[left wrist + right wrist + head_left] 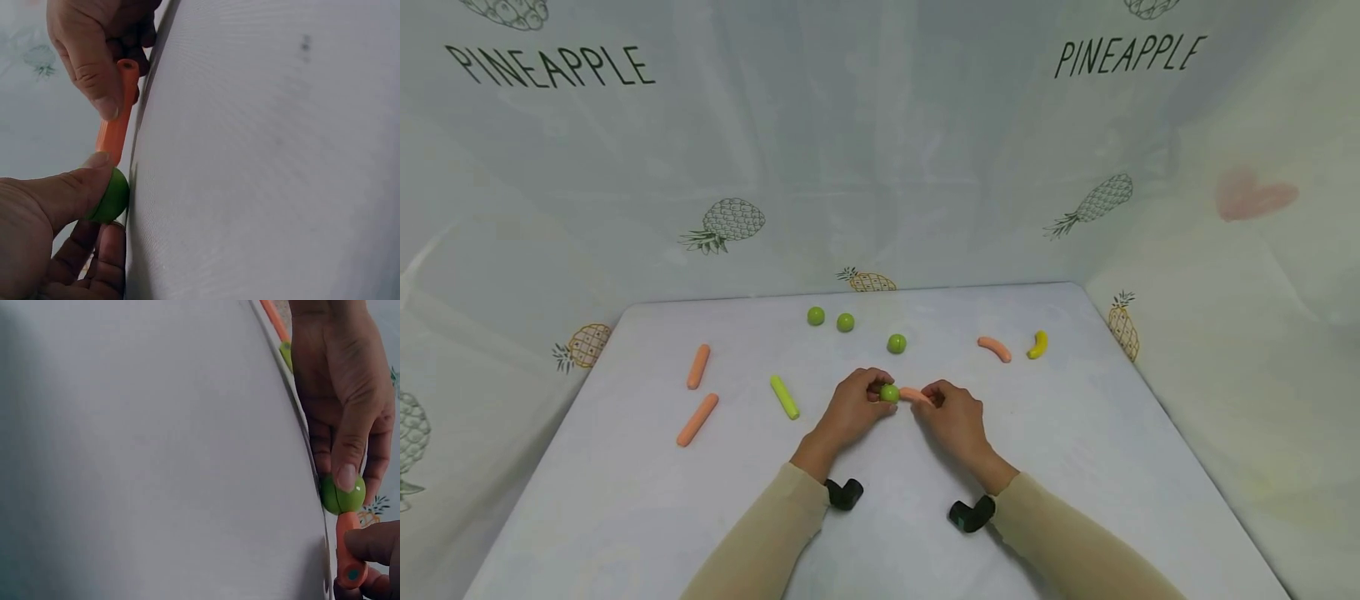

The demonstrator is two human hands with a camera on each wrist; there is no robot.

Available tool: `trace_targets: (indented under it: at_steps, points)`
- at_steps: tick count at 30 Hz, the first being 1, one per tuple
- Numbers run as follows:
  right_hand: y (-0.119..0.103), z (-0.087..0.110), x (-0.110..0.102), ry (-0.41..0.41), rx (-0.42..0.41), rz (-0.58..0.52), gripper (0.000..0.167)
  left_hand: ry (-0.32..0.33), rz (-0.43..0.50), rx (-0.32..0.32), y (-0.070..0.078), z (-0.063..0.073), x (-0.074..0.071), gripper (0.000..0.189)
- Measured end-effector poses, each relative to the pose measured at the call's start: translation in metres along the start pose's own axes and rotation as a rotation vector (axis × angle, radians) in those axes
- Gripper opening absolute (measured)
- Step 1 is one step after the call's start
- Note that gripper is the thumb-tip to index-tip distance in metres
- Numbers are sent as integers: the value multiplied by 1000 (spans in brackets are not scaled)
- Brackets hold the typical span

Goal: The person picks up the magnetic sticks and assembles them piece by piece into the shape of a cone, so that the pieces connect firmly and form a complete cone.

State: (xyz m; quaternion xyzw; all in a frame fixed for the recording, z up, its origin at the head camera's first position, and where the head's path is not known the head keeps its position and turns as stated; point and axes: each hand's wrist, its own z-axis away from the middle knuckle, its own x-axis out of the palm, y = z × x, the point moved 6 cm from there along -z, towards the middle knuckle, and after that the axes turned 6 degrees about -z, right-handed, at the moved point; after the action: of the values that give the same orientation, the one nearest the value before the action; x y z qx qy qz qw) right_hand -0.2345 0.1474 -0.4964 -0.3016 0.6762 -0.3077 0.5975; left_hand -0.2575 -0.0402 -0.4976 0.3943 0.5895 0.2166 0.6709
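Near the middle of the white table, my left hand (852,406) pinches a green ball (890,392) between thumb and fingers. Just to its right, my right hand (957,419) pinches a short, curved orange stick (915,395). One end of the stick meets the ball in the head view; in the right wrist view too, the orange stick (347,534) touches the seamed ball (343,499). The left wrist view shows a small round hole in the stick's other end, and the left thumb covers part of the ball (115,197).
Three more green balls (897,343) lie behind the hands. A curved orange stick (995,349) and a curved yellow stick (1037,345) are at the back right. On the left lie two straight orange sticks (697,420) and a straight yellow-green stick (785,397).
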Motion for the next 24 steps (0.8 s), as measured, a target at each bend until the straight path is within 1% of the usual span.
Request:
trace_targets:
  at_steps: [4, 8, 12, 15, 19, 24]
  points:
    - [-2, 4, 3, -10, -10, 41, 21, 5, -21, 20, 0, -1, 0, 32]
    - [-3, 11, 5, -21, -21, 64, 19, 1, -23, 25, -2, -3, 1, 34]
    - [-6, 17, 6, -37, -23, 38, 18, -10, -12, 14, -3, -5, 1, 37]
    - [-8, 22, 7, -46, -29, 31, 18, -11, 1, 20, -2, -6, 1, 34]
    - [-12, 27, 10, -45, -56, 50, 18, -13, 16, 34, 1, -7, 2, 30]
    - [-18, 33, 14, -50, -102, 52, 13, -26, 11, 18, 4, -6, 3, 31]
